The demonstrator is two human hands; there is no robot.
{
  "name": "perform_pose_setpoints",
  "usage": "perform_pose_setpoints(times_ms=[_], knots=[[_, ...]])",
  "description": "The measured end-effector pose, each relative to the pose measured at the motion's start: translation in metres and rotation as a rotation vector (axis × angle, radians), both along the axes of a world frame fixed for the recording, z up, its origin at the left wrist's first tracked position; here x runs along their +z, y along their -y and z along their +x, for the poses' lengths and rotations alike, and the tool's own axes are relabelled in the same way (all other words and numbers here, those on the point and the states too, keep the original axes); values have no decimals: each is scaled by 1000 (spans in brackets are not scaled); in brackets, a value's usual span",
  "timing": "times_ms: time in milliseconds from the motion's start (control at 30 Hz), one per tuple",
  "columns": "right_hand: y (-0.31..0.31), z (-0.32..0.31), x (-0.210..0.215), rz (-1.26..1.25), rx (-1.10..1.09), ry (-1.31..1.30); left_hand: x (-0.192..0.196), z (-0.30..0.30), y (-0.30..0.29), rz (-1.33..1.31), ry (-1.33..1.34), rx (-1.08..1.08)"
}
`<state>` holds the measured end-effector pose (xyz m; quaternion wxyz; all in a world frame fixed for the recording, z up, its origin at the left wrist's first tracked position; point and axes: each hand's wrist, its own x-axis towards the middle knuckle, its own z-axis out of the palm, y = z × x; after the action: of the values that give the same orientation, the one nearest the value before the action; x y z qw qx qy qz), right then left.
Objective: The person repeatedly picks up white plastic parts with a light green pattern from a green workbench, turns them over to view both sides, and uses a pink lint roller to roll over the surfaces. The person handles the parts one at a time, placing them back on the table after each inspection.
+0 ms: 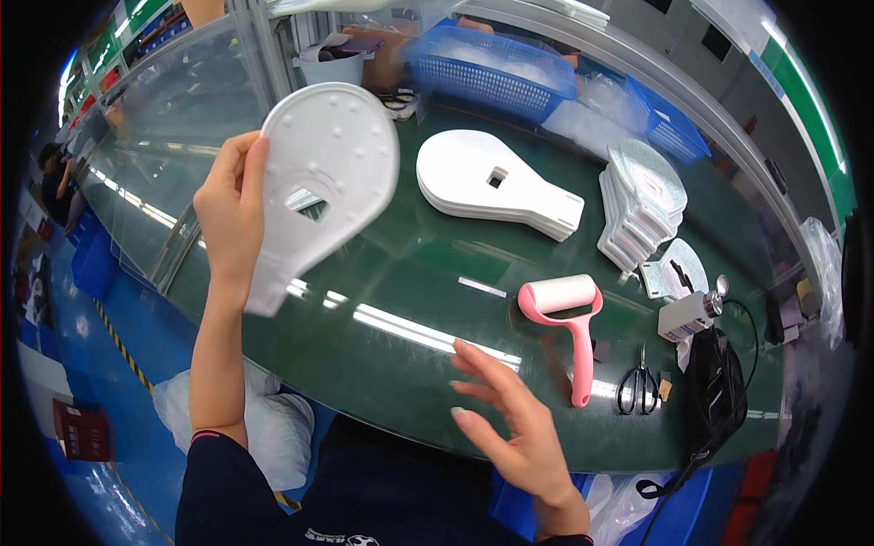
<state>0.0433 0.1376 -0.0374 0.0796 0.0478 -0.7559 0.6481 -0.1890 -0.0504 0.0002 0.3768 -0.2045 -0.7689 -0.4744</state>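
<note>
My left hand (231,205) is raised at the left, thumb and fingers closed on the edge of a white paddle-shaped plastic cover (350,182). The cover is tilted up, showing small round bumps and a square hole. My right hand (514,423) hovers near the table's front edge with fingers apart and nothing in them. Farther off lies a stack of matching white covers (469,173). Right of centre rests a pink-handled lint roller (581,355) with a white roll. Small black-handled scissors (640,387) lie to its right.
On the green table (401,350), a stack of grey-white plates (637,200) stands at the right. A white pump bottle (689,316) and a black bag (712,382) are beside it. Blue baskets (492,73) line the back. A clear panel (191,127) borders the left.
</note>
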Motion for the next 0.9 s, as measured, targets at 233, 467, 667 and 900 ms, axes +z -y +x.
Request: perform_pose_setpoints(times_ms=[233, 467, 667, 900], knots=[[26, 8, -3, -504, -57, -4, -2, 117, -28, -196, 149, -580], [30, 38, -29, -707, -412, -164, -8, 147, -40, -424, 123, -1179], [7, 45, -8, -909, -611, -146, -29, 126, -46, 21, 712, -1042], [-14, 52, -22, -203, -813, -387, -18, 143, -36, 168, 845, -1194]])
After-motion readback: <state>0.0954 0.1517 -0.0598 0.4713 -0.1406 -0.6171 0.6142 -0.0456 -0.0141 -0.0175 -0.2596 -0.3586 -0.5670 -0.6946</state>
